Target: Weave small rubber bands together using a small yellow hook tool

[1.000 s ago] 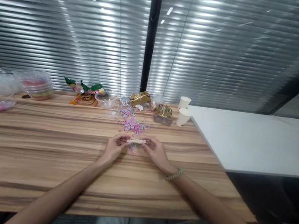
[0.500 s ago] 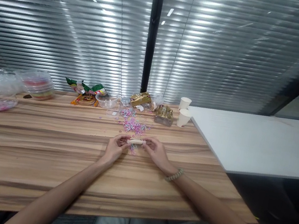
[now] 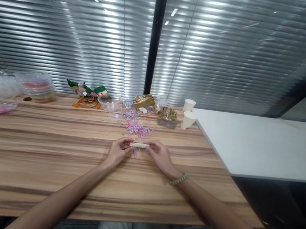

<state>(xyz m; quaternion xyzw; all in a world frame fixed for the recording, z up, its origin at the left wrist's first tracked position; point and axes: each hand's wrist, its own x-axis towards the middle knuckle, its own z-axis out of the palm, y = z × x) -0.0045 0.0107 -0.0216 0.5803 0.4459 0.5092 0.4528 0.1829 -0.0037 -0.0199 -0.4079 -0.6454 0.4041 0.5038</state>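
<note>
Nothing has moved since a second ago: left hand (image 3: 116,152) and right hand (image 3: 160,156) still pinch the stick (image 3: 139,145) by its ends, mid-tabletop (image 3: 31,148)

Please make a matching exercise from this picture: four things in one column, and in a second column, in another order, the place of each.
Things:
1. pale stick
2. two paper cups
3. heap of small coloured loops
4. stack of clear lidded tubs

Places:
A. far left of the wooden table
B. between left hand and right hand
C. by the white table's corner
D. just beyond the hands

Pairs: 1-B, 2-C, 3-D, 4-A
</note>
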